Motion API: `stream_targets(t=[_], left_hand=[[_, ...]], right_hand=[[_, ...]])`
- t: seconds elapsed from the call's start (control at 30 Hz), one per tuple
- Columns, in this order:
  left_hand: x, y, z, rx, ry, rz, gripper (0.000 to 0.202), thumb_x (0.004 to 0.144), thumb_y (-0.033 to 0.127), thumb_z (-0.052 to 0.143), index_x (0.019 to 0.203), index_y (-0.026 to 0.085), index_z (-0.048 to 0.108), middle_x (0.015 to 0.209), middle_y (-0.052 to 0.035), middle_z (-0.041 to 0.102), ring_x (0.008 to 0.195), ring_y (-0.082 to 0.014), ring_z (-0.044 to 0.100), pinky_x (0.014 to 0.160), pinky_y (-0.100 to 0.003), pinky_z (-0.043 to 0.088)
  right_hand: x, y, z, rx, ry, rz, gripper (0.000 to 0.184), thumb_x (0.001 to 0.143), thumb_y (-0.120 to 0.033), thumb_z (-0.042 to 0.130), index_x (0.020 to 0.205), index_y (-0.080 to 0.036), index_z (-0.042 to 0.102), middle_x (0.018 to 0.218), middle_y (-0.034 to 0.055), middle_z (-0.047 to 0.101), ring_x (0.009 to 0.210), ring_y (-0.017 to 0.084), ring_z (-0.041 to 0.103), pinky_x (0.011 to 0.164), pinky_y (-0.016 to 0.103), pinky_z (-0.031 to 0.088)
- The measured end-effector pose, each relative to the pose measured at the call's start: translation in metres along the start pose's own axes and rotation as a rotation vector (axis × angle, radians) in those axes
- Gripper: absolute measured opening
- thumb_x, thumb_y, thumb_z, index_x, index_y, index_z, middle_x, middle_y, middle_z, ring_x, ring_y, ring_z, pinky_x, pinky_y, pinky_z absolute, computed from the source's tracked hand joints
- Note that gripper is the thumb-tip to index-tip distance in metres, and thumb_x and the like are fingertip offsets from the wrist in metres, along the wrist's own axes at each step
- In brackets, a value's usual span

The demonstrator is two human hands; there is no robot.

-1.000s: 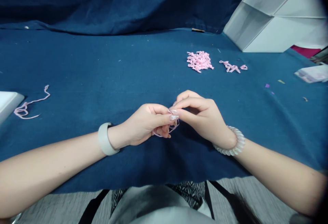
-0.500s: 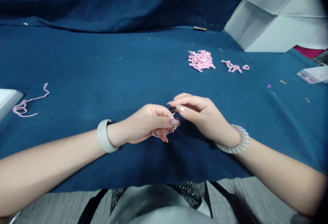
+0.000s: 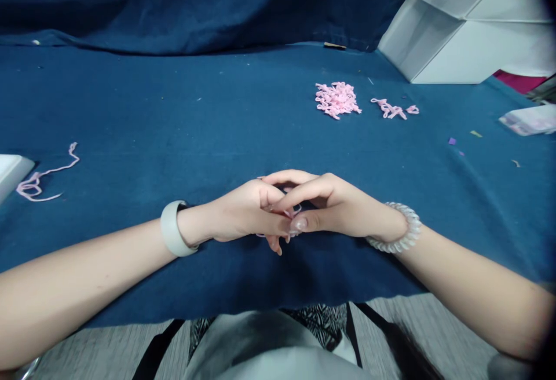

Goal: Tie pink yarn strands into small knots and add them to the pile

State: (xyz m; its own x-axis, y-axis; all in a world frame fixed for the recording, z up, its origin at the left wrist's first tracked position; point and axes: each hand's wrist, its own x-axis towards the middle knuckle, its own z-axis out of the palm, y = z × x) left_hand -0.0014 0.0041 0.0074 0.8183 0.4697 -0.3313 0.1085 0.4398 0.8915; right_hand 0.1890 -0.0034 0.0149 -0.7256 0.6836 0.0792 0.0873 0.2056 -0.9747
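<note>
Pinching pink cord (image 3: 292, 214), near centre: left hand (image 3: 243, 213) has it between thumb and fingers; right hand (image 3: 336, 203) overlaps there, can't tell if it grips. Cord should handle light, soft and limp, not fragile; best held close to the loop, not a loose end. Pink knot pile (image 3: 337, 100) sits far, right of centre.

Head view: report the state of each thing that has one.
Left hand: pinching held cord
Right hand: curved against left hand
Held cord: looped, mostly hidden
Loose cord: tangled, ends trailing
Large pink pile: heaped
Small pink group: loosely scattered
Blue cloth: spread, creased
</note>
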Motion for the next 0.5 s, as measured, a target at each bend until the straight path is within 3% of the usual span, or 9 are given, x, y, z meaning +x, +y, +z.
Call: stream_targets(t=[0.13,0.23,0.37,0.5], left_hand=[[-0.001,0.002,0.004,0.083,0.049,0.008,0.017,0.076,0.013,0.069,0.062,0.010,0.061,0.055,-0.0008,0.063,0.048,-0.0075,0.060,0.044,-0.012,0.046],[0.000,0.000,0.006,0.128,0.096,0.039,0.019,0.075,0.014,0.069,0.060,0.010,0.059,0.055,-0.0004,0.063,0.047,-0.0082,0.061,0.044,-0.013,0.047],[0.001,-0.006,0.004,0.050,0.124,0.097,0.014,0.076,0.019,0.071,0.069,0.010,0.062,0.058,-0.0007,0.064,0.050,-0.0087,0.062,0.048,-0.015,0.049],[0.000,-0.016,0.004,-0.023,0.292,0.185,0.019,0.077,0.029,0.071,0.082,0.013,0.064,0.066,-0.0011,0.066,0.061,-0.0089,0.064,0.056,-0.015,0.050]], right_hand=[[0.000,-0.001,0.001,0.036,-0.025,0.009,0.012,0.077,-0.018,0.069,0.088,-0.019,0.074,0.128,0.0052,0.057,0.113,0.017,0.059,0.099,0.033,0.048],[-0.001,0.000,0.002,0.075,0.028,0.041,0.003,0.074,-0.020,0.073,0.076,-0.019,0.073,0.123,0.0036,0.060,0.108,0.018,0.061,0.094,0.033,0.051],[-0.001,0.000,0.004,0.135,0.186,0.081,0.004,0.071,-0.019,0.075,0.068,-0.018,0.072,0.111,0.0035,0.064,0.099,0.016,0.064,0.089,0.031,0.052],[0.001,0.002,0.004,0.244,0.370,0.120,0.006,0.070,-0.018,0.075,0.067,-0.016,0.070,0.103,0.0048,0.065,0.086,0.012,0.064,0.078,0.026,0.054]])
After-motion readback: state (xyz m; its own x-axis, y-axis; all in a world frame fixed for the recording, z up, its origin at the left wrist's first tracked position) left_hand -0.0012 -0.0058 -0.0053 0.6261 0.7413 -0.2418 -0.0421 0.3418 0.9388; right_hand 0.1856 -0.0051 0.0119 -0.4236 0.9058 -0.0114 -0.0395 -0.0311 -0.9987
